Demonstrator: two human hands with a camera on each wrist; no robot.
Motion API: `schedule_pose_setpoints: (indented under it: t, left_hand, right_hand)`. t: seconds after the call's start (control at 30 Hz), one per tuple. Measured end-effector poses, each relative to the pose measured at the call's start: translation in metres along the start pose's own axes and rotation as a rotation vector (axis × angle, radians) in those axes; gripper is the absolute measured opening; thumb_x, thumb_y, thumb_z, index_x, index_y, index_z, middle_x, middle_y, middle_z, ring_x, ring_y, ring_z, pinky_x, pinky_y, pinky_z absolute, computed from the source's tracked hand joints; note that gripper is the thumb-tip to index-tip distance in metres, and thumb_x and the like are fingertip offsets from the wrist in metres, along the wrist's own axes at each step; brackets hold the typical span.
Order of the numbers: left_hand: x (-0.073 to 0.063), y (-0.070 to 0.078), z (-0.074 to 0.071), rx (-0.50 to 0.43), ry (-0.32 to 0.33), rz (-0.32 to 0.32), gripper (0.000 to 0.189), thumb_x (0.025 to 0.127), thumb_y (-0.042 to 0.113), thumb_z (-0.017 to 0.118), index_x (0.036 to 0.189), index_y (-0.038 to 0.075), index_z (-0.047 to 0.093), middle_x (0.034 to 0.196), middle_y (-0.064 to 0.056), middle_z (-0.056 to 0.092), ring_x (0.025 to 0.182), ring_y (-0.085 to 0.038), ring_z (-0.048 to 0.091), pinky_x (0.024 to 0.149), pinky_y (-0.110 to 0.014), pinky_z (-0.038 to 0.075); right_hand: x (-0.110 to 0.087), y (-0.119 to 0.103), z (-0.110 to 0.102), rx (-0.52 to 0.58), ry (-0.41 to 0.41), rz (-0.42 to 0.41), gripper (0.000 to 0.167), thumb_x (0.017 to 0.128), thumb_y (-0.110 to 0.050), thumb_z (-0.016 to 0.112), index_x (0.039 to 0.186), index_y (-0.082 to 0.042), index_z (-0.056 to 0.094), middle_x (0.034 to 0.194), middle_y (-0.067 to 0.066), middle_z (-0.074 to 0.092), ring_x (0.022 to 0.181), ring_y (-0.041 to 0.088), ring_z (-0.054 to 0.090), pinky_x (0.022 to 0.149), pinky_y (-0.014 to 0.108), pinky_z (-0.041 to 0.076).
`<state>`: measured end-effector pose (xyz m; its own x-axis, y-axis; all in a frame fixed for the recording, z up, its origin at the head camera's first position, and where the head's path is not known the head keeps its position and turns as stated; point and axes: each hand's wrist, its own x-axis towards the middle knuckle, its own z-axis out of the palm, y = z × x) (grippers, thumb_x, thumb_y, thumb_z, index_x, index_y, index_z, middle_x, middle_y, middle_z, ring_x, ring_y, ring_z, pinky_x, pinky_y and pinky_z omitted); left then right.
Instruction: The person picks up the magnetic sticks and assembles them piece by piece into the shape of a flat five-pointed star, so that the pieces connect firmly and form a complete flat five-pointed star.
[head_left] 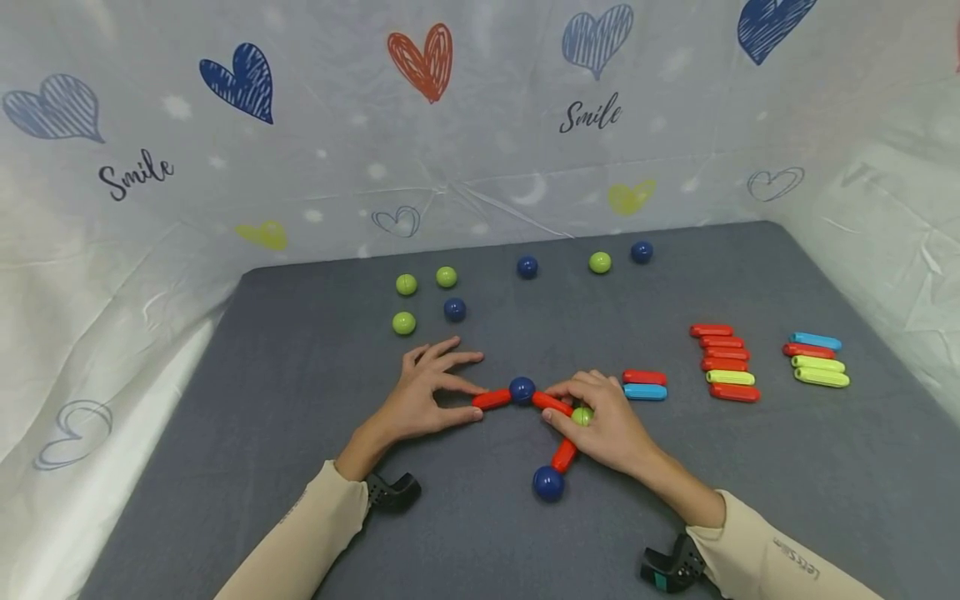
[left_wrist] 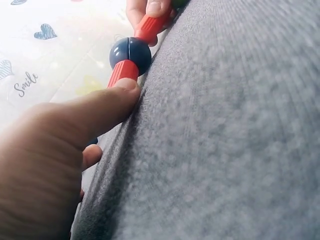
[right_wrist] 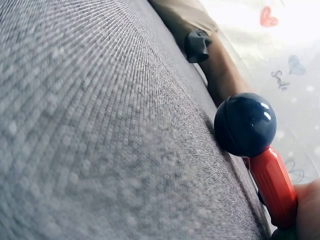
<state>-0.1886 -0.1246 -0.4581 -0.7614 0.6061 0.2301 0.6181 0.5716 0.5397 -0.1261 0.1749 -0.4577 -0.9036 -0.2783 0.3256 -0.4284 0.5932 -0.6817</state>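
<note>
A chain of red ribbed rods and balls lies on the grey cloth in front of me. My left hand (head_left: 420, 396) pinches its left red rod (head_left: 491, 400) between thumb and index finger. That rod meets a blue ball (head_left: 522, 389), seamed across its middle in the left wrist view. Beyond the ball, my right hand (head_left: 607, 421) grips the second red rod (head_left: 551, 403) beside a green ball (head_left: 582, 415), which the fingers partly cover. A third red rod (right_wrist: 274, 185) slants from the green ball toward me and ends in a larger-looking blue ball (right_wrist: 245, 124).
Loose green balls (head_left: 406, 285) and blue balls (head_left: 527, 267) lie toward the back. Right of my right hand are a red rod (head_left: 645, 377) and a blue rod (head_left: 645, 392). Farther right, a column of rods (head_left: 725, 353) and a smaller group (head_left: 817, 363) lie on the grey cloth (head_left: 300, 350).
</note>
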Motion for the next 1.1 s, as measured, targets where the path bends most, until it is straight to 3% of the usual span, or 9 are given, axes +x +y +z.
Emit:
schedule_pose_setpoints:
  t: [0.2,0.47,0.63,0.8,0.97,1.1]
  left_hand:
    - [-0.001,0.001,0.001,0.009,0.04,-0.041,0.024,0.084,0.039,0.083,0.107,0.031,0.081,0.148,0.002,0.058,0.153,-0.032,0.031,0.116,-0.064,0.015]
    - [0.002,0.001,0.004,0.064,0.122,-0.103,0.022,0.087,0.039,0.081,0.106,0.03,0.079,0.146,-0.001,0.059,0.15,-0.034,0.035,0.109,-0.061,0.022]
    - [0.005,0.002,0.005,0.089,0.129,-0.129,0.023,0.089,0.041,0.078,0.109,0.03,0.078,0.145,-0.001,0.06,0.149,-0.033,0.036,0.109,-0.059,0.023]
    - [0.007,0.005,0.005,0.099,0.131,-0.134,0.022,0.09,0.041,0.077,0.109,0.029,0.078,0.144,-0.002,0.06,0.148,-0.032,0.038,0.109,-0.058,0.023]
    - [0.008,0.006,0.007,0.114,0.128,-0.127,0.021,0.089,0.04,0.078,0.107,0.029,0.078,0.143,-0.002,0.06,0.148,-0.032,0.038,0.109,-0.058,0.023]
    - [0.011,0.009,0.011,0.135,0.13,-0.127,0.022,0.09,0.042,0.076,0.108,0.029,0.078,0.141,-0.003,0.06,0.147,-0.032,0.039,0.108,-0.057,0.024]
  right_hand:
    - [0.0,-0.001,0.001,-0.012,-0.009,0.036,0.025,0.083,-0.024,0.084,0.107,-0.02,0.076,0.076,-0.012,0.055,0.072,0.005,0.042,0.075,0.03,0.029]
    - [-0.001,-0.003,0.0,0.047,-0.041,0.049,0.03,0.087,-0.028,0.081,0.112,-0.017,0.07,0.071,-0.015,0.054,0.068,0.005,0.045,0.076,0.03,0.029]
    - [-0.003,-0.003,0.001,0.144,-0.079,0.029,0.021,0.089,-0.025,0.079,0.1,-0.018,0.062,0.068,-0.018,0.058,0.067,0.004,0.049,0.075,0.03,0.033]
    - [-0.003,-0.002,0.003,0.184,-0.089,-0.044,0.018,0.091,-0.022,0.077,0.088,-0.023,0.06,0.066,-0.017,0.058,0.061,0.003,0.049,0.074,0.03,0.032]
    - [-0.001,-0.005,0.003,0.184,-0.044,0.005,0.015,0.091,-0.023,0.078,0.097,-0.02,0.064,0.083,-0.005,0.06,0.072,0.009,0.051,0.07,0.027,0.041]
    - [0.005,-0.009,0.003,0.106,-0.071,0.05,0.034,0.09,-0.031,0.079,0.118,-0.019,0.067,0.107,-0.002,0.063,0.089,0.012,0.052,0.081,0.029,0.045]
